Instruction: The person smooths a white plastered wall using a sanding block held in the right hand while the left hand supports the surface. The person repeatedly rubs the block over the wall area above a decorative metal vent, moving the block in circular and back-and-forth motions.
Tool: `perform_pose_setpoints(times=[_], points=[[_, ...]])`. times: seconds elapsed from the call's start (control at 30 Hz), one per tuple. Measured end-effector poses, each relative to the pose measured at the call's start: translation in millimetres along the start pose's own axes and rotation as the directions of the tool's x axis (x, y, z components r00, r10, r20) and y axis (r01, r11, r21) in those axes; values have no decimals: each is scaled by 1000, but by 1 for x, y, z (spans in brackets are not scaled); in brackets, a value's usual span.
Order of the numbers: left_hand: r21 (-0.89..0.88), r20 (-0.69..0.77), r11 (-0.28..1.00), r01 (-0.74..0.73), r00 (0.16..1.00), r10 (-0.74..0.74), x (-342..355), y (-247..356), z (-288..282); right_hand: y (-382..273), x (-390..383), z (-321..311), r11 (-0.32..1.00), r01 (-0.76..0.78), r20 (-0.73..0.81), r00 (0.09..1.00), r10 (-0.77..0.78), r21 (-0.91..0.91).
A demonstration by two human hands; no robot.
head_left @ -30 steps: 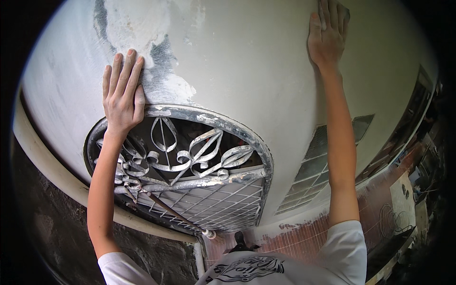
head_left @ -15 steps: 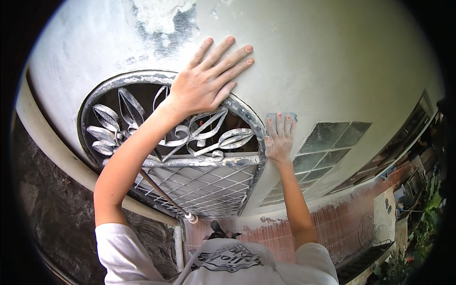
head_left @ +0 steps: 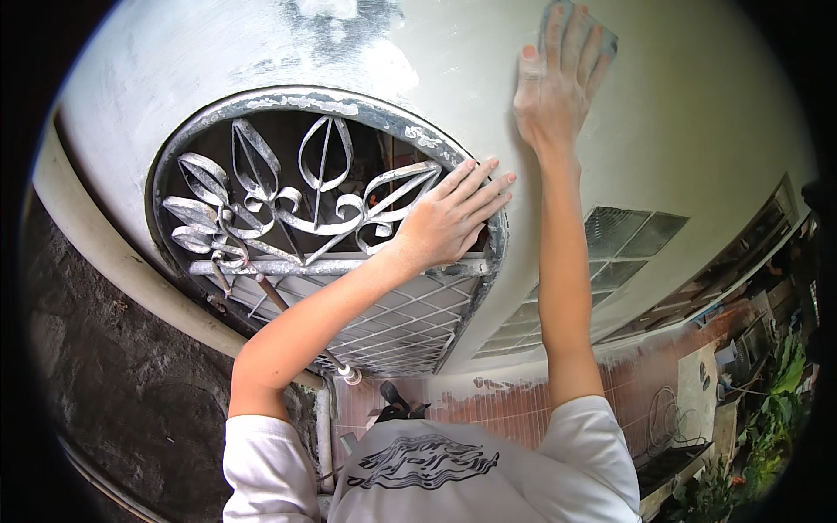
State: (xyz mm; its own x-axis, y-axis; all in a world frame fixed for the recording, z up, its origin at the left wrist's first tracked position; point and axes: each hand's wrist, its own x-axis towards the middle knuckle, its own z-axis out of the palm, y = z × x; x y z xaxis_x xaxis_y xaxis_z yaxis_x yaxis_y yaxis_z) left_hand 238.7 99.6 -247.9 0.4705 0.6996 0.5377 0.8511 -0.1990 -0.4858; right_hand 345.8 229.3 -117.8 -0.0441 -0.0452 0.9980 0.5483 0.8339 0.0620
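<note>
The left hand [head_left: 449, 218] lies flat, palm down, fingers straight and close together, pointing up and to the right. Its forearm runs down and leftward to a bent elbow. The right hand [head_left: 558, 83] is raised high, palm pressed flat, fingers pointing upward and slightly spread. The right arm is stretched nearly straight from the shoulder.

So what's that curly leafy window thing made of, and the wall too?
The curly grille looks like wrought metal, probably iron: thin bent bars in leaf shapes, grey with patchy pale paint. The wall looks like plaster or cement, matte whitish, with rough scraped patches near the top. The left hand rests at the grille's edge; the right hand presses the wall.
</note>
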Motion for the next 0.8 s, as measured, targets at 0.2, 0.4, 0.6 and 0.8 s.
perform_pose_setpoints(times=[0.2,0.4,0.6,0.8], points=[[-14,20,999,-30,999,30,-9,22,17,-29,-21,3,881,458,344,814,-469,116],[-82,-82,995,60,994,-66,-15,37,26,20,-111,-17,947,320,356,888,-292,-21],[-173,-65,984,47,996,-59,-16,34,22,82,-98,-27,990,52,63,997,-44,-128],[-180,-110,983,45,992,-66,-19,34,24,77,-28,-22,992,52,-2,999,-52,-112]])
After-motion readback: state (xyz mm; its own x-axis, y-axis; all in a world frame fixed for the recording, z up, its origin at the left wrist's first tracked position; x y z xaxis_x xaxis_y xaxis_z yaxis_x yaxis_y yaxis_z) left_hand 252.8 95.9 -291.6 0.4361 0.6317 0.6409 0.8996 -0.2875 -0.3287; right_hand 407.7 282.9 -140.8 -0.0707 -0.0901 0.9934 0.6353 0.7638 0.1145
